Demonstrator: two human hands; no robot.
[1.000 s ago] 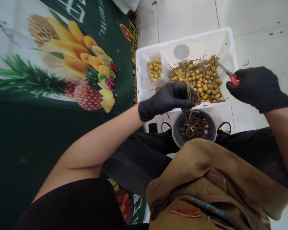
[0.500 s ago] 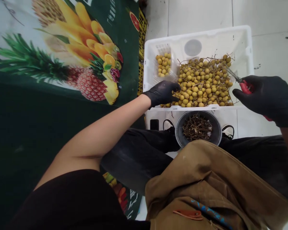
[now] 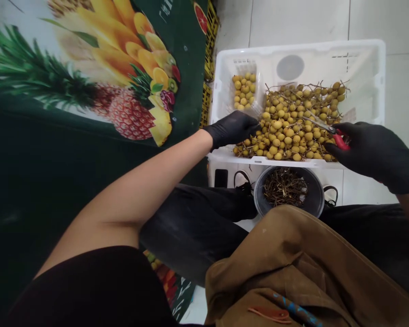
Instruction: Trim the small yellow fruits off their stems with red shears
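A white crate (image 3: 300,49) holds a heap of yellow-brown round fruit (image 3: 289,131) on thin stems. Inside it at the left stands a clear plastic box (image 3: 259,97) with loose fruit. My left hand (image 3: 236,129), black-gloved, is closed at the heap's left edge, just below the box; what its fingers hold is too small to tell. In my black-gloved right hand (image 3: 371,150) are red-handled scissors (image 3: 341,138), their metal blades pointing left over the fruit.
Below the crate, a grey bucket (image 3: 259,195) of cut stems stands between my feet. A dark phone-like object (image 3: 221,178) lies left of it. Yellow crates (image 3: 209,45) and a fruit-printed green sheet (image 3: 177,91) are at the left.
My left hand's fingers have closed at the fruit. The scissors have moved left and down, further over the heap. The view has shifted slightly.
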